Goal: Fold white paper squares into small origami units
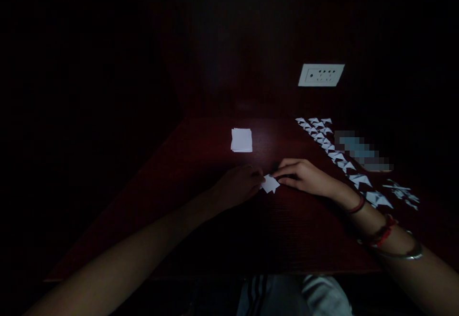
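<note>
- A small stack of white paper squares (241, 140) lies on the dark red table (201, 230).
- Folded paper triangles (324, 139) sit in rows on the right side.
- More paper bits (401, 191) lie further right.
- A white socket plate (321, 75) is on the wall behind.

A: what's on the dark reddish wooden table (201, 153)?
B: white square paper stack (241, 140) just past the left hand (238, 185), row of small folded white paper triangles (332, 146) beyond the right hand (304, 176).

table (215, 230): dark red-brown wood, faint grain, slight sheen | small sheets (241, 140): white matt paper (folded pieces (324, 136) too) | bangle (405, 255): shiny metal | socket plate (321, 75): smooth white plastic
</note>
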Demonstrator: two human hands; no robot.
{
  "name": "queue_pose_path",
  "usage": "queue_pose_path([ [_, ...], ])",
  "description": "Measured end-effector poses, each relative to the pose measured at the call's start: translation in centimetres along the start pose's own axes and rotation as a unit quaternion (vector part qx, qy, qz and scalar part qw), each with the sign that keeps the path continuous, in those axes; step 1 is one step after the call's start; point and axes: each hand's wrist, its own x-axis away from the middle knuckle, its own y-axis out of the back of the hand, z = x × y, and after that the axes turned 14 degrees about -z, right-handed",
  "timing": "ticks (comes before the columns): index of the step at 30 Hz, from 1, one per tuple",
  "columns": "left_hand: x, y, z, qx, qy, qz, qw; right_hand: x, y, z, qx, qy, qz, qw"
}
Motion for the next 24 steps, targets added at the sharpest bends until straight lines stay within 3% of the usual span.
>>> queue_pose_path([
  [3,0.0,0.2,0.2,0.019,-0.053,0.02,0.998,0.0,0.2,0.2,-0.014,0.028,0.041,0.999],
  [13,0.9,1.2,0.5,-0.018,-0.098,0.062,0.993,0.2,0.6,0.7,0.006,0.06,0.115,0.992],
  [20,1.0,1.3,0.4,-0.014,-0.086,0.075,0.993,0.0,0.8,0.6,0.027,0.058,0.046,0.997],
  [24,1.1,0.8,0.8,-0.019,-0.061,0.08,0.995,0.1,0.2,0.4,0.025,0.07,0.076,0.994],
])
